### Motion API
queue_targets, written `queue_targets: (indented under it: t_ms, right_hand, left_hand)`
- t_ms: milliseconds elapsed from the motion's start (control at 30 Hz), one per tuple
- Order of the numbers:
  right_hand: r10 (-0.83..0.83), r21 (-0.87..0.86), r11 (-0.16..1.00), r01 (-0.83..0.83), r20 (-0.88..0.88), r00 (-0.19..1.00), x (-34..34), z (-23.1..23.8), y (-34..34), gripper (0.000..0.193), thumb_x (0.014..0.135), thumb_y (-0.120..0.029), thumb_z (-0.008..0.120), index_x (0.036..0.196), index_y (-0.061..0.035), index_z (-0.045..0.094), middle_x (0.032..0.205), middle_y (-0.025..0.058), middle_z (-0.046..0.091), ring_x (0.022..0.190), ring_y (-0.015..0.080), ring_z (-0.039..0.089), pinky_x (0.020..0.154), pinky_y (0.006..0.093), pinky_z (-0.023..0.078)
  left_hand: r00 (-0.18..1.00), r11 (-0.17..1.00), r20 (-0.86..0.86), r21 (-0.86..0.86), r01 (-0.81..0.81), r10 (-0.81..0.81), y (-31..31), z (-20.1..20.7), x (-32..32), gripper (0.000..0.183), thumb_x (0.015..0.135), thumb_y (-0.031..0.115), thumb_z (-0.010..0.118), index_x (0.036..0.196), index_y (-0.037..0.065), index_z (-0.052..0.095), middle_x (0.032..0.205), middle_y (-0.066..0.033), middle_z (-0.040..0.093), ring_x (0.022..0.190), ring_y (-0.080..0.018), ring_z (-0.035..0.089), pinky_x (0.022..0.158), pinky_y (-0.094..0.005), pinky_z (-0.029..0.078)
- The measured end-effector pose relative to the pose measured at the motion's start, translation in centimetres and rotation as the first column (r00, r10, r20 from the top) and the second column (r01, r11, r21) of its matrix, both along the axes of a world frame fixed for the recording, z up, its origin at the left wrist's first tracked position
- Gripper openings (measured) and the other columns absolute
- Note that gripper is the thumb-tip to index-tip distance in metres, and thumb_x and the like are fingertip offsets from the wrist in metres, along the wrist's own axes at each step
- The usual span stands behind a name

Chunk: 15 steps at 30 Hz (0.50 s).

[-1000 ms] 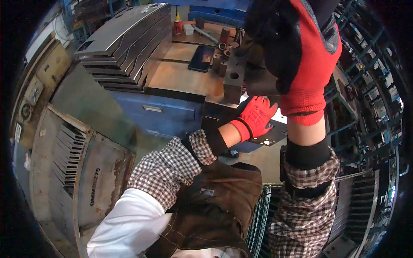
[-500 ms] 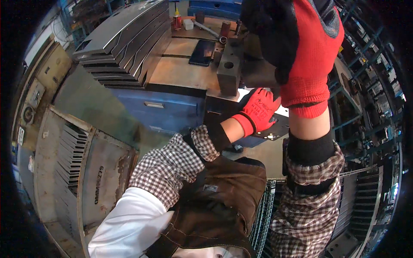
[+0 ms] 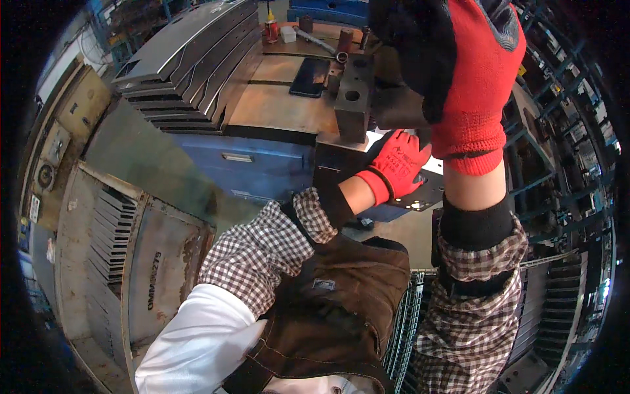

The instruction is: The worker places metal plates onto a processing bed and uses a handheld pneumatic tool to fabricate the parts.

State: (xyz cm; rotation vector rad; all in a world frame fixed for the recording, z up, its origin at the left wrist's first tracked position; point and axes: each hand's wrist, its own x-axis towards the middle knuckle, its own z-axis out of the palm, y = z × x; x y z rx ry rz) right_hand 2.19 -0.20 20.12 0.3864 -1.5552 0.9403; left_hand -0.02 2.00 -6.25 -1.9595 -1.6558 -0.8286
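Observation:
My left hand [image 3: 401, 164], in a red glove with dark fingertips, grips a flat metal plate [image 3: 430, 196] with round holes, part dark and part shining white. The thumb lies apart from the bent fingers on the plate. Beside that hand stands a dark steel block [image 3: 352, 105] with round holes in its top. My right hand [image 3: 462, 79], in a matching red and black glove, is raised high and close to the camera. Its fingers look curled round, but whatever they hold is hidden behind the glove and the upper picture edge.
A stack of bent metal plates [image 3: 190, 72] stands on the bench at left. A phone [image 3: 310, 77], a wrench [image 3: 318, 43] and a red bottle [image 3: 271, 29] lie or stand farther back. Below is a blue cabinet [image 3: 249, 164]; a rusty metal bin [image 3: 167, 262] stands at lower left.
The view has shifted very slightly. Both hands keep nearly the same places, the left on the plate and the right raised.

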Motion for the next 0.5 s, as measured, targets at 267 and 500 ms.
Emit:
queue_targets:
  t_ms: [267,500]
  right_hand:
    - [0.416,-0.362,0.852,-0.378,0.031,0.909,1.5,0.5,-2.6,0.038,0.104,-0.029,0.061,0.130,-0.0021,0.061,0.095,0.0073,0.071,0.070,0.0124,0.068,0.055,0.0252,0.055]
    - [0.460,-0.252,0.856,-0.451,-0.025,0.887,-0.2,0.3,-1.9,0.041,0.103,-0.035,0.063,0.127,-0.0020,0.062,0.092,0.0080,0.071,0.068,0.0113,0.068,0.054,0.0241,0.055]
  left_hand:
    - [0.996,0.979,-0.002,-0.183,-0.085,0.086,-2.7,4.3,0.3,0.059,0.079,0.050,0.074,0.118,0.007,0.064,0.112,-0.0197,0.064,0.112,-0.0350,0.059,0.109,-0.0497,0.037]
    - [0.992,0.976,-0.051,-0.180,-0.123,0.116,-2.0,3.5,0.6,0.057,0.081,0.054,0.070,0.112,0.006,0.072,0.113,-0.0196,0.064,0.114,-0.0349,0.058,0.110,-0.0500,0.037]
